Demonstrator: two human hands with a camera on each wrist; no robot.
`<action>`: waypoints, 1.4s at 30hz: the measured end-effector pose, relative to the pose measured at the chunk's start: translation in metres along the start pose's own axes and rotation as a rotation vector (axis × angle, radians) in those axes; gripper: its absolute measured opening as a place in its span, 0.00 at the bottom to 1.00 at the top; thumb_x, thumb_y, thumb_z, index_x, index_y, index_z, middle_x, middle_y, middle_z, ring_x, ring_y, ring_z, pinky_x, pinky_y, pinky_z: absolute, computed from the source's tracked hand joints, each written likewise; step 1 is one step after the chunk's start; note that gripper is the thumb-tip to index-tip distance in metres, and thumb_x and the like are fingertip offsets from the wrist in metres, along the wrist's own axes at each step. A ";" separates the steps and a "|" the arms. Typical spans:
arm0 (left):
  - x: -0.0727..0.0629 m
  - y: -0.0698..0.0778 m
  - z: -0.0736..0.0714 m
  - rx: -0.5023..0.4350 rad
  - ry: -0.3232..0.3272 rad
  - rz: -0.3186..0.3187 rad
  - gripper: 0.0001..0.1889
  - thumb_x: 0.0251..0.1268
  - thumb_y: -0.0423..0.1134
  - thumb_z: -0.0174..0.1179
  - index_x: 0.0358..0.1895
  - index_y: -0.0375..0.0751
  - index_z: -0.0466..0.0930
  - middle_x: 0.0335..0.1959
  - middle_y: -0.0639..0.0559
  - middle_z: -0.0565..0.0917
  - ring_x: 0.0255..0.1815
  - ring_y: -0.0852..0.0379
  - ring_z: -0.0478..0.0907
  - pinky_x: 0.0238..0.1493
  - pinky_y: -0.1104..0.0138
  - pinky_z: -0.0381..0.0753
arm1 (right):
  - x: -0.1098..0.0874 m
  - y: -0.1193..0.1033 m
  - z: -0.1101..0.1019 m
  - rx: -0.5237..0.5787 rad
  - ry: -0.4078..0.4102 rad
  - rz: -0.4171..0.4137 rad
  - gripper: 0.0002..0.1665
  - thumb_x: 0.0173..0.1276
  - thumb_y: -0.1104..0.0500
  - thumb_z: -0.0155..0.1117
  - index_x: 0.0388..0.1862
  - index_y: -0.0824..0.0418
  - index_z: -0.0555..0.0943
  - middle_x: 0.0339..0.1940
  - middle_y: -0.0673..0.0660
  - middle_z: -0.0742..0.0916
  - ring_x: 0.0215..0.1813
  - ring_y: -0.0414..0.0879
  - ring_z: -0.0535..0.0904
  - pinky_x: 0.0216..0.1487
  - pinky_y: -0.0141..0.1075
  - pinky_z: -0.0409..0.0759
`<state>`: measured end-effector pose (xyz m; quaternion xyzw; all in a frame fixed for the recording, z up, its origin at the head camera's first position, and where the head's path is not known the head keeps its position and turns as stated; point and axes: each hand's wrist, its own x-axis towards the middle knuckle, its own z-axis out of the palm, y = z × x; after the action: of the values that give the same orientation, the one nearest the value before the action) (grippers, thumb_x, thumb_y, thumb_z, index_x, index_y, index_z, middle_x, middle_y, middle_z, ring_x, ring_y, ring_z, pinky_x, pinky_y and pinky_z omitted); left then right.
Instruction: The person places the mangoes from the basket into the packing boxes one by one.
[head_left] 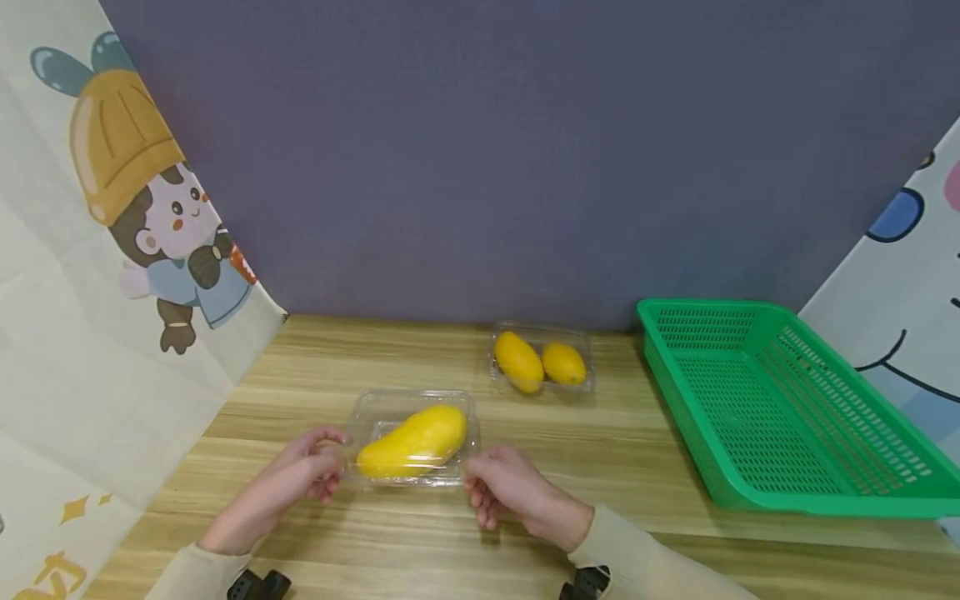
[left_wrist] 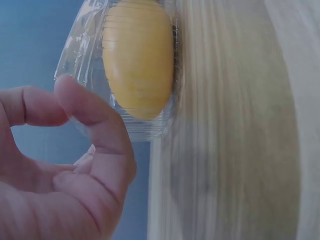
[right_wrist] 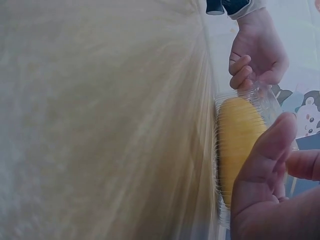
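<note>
A clear plastic box [head_left: 415, 394] sits on the wooden tabletop between my two hands, with one large yellow mango [head_left: 415, 442] inside. At the box's left edge my left hand [head_left: 303, 468] pinches the rim between thumb and forefinger. The left wrist view shows that thumb [left_wrist: 92, 102] and forefinger meeting at the plastic lip. On the opposite side my right hand [head_left: 517, 493] pinches the right edge near the front corner, its other fingers curled below. In the right wrist view the thumb [right_wrist: 265, 155] covers part of the box. Whether the lid is fastened I cannot tell.
Behind the box, near the grey back wall [head_left: 465, 167], stands another clear plastic box [head_left: 540, 329] holding two smaller yellow mangoes [head_left: 519, 362]. A green slotted basket [head_left: 697, 450] occupies the right side of the table. Printed cloths hang at left and right.
</note>
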<state>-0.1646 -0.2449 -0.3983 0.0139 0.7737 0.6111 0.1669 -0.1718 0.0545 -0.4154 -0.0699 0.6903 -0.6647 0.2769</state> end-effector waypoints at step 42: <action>0.027 0.011 0.001 0.151 0.164 -0.033 0.23 0.58 0.30 0.47 0.59 0.31 0.61 0.24 0.46 0.71 0.21 0.53 0.67 0.21 0.62 0.75 | 0.029 -0.007 -0.008 -0.008 0.081 0.003 0.13 0.55 0.59 0.56 0.27 0.72 0.76 0.15 0.54 0.78 0.14 0.43 0.74 0.15 0.29 0.76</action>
<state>-0.1917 -0.2356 -0.3950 -0.0363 0.8286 0.5475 0.1116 -0.2015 0.0476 -0.4177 -0.0430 0.7038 -0.6638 0.2494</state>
